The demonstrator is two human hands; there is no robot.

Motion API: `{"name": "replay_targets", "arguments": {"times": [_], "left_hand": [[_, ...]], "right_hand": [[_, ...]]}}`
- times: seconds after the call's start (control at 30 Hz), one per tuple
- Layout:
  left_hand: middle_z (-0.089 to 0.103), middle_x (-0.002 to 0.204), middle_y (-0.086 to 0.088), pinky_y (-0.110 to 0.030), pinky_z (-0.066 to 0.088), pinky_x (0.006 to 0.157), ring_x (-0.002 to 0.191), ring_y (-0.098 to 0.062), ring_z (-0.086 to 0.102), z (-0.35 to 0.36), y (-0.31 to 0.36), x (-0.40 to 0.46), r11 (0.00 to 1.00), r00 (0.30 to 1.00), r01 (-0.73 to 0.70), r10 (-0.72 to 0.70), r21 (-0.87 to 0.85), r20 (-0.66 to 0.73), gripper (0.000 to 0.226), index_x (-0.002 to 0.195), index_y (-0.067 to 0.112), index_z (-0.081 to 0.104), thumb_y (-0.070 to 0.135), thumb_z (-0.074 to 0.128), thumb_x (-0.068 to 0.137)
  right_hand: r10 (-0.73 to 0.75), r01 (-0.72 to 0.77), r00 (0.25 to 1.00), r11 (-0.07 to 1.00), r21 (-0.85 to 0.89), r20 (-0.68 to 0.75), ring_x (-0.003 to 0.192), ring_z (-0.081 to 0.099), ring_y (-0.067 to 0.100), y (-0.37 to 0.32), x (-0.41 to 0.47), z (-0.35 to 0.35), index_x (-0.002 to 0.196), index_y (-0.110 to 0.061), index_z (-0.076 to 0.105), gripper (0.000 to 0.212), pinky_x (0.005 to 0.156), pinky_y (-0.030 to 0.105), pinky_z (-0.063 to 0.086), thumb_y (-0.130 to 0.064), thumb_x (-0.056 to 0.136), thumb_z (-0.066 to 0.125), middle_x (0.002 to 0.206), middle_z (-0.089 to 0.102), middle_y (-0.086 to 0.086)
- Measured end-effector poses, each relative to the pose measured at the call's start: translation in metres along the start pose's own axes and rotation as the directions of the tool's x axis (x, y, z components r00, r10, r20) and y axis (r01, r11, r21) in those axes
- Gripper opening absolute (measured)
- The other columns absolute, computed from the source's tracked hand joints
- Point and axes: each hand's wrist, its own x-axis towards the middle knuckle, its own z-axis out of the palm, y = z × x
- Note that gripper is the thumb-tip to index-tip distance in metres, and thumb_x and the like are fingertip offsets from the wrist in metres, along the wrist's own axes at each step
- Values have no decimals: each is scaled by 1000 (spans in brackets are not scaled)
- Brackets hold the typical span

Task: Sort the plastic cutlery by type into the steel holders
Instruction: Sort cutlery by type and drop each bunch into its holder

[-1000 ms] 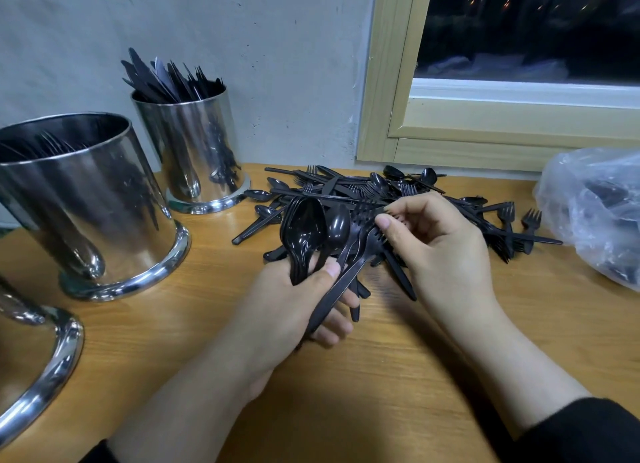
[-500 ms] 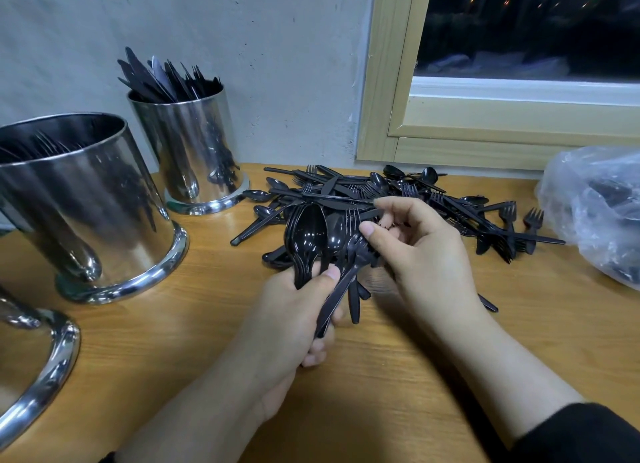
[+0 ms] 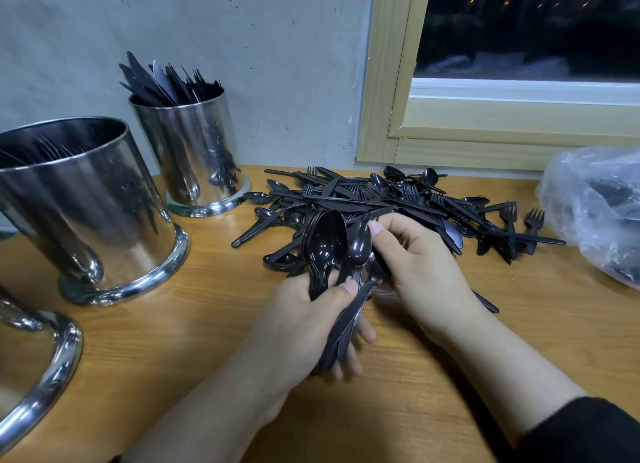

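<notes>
Left hand: the left hand (image 3: 304, 327) was curled tight round a bunch of black spoons (image 3: 327, 244), thumb across the handles, bowls sticking up.
Right hand: the right hand (image 3: 420, 265) had its fingers bent, and its thumb pressed on the bowl of one more spoon (image 3: 358, 246) right beside the bunch. I could not tell what its hidden fingertips held.
Pile: the cutlery pile (image 3: 408, 203) of black forks, knives and spoons lay just behind both hands, near the wall. A few forks (image 3: 533, 220) lay loose at its right end.
Knife holder: a steel holder (image 3: 194, 154) stood at the back left by the wall, with black knives (image 3: 162, 82) sticking out of the top.
Fork holder: a bigger steel holder (image 3: 90, 206) stood in front of it, to the left of the hands, with fork tips showing inside.
Third holder: only the shiny base of another holder (image 3: 45, 372) showed at the left edge.
Bag: a clear plastic bag (image 3: 595, 206) with dark things inside sat at the right edge, just beside the pile.
Open room: bare wooden table (image 3: 207, 324) lay between the left hand and the holders, and more lay right of the right arm.
Edges: the table met the wall (image 3: 277, 64) at the back, under a window frame (image 3: 388, 116).
Writing: I could read no words or labels.
</notes>
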Motion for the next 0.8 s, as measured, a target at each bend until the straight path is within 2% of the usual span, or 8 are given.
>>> {"name": "replay_targets", "arguments": {"times": [0.1,0.2,0.33,0.43,0.5,0.6,0.67,0.8], "left_hand": [[79,89,-10,-37,61,64,77,-27,76,2,-3,2,998,1000,18,-19,-56,-22,25,106,16,71,26,48,108],[80,91,1,-36,60,77,87,-16,77,-4,-7,4,999,991,-34,35,11,-126,32,96,23,78,25,48,107],[78,85,9,-23,56,68,78,-5,75,-9,-8,6,996,971,-83,88,29,-223,27,97,22,74,27,49,107],[69,65,3,-30,54,58,56,-11,65,-7,-7,6,996,963,-76,87,52,-254,33,88,12,69,36,53,104],[59,62,-1,-29,47,47,49,-15,55,-7,-7,5,996,958,-80,89,42,-272,38,83,8,66,39,56,102],[51,64,-2,-26,35,40,45,-13,43,-9,-6,5,996,958,-89,86,2,-275,39,90,4,60,40,55,102],[52,64,-3,-24,33,39,44,-12,41,-11,-5,5,994,961,-100,87,-36,-264,38,87,4,53,39,53,104],[55,70,-7,-28,35,44,52,-17,47,-12,-6,5,988,976,-79,49,-131,-214,39,88,5,59,41,55,101]], "right_hand": [[-52,43,997,989,-140,-60,51,49,11,2,1,2,83,-7,60,31,52,24,43,-29,104,52,61,60,1],[-50,32,992,988,-151,-115,54,56,12,1,3,1,84,-9,62,30,54,28,49,-28,104,51,66,68,1],[-22,2,981,995,-99,-194,55,56,11,-1,5,-3,83,-13,64,29,55,29,48,-28,104,52,70,70,3],[-44,11,971,990,-139,-235,50,54,8,-2,3,-3,80,-14,62,29,56,35,51,-31,102,56,61,61,-4],[-62,26,970,988,-153,-235,47,52,8,-4,2,-2,77,-13,61,30,59,38,50,-30,101,57,56,58,-7],[-62,41,972,995,-95,-225,45,47,9,-6,1,-2,72,-16,58,31,51,25,41,-27,101,58,52,57,-7],[-55,38,971,996,-76,-233,43,45,7,-6,2,-3,71,-16,57,32,46,17,37,-26,101,58,52,57,-6],[-39,33,974,999,-34,-221,44,45,8,-4,2,-3,69,-17,57,32,42,15,35,-25,101,59,54,58,-2]]}}
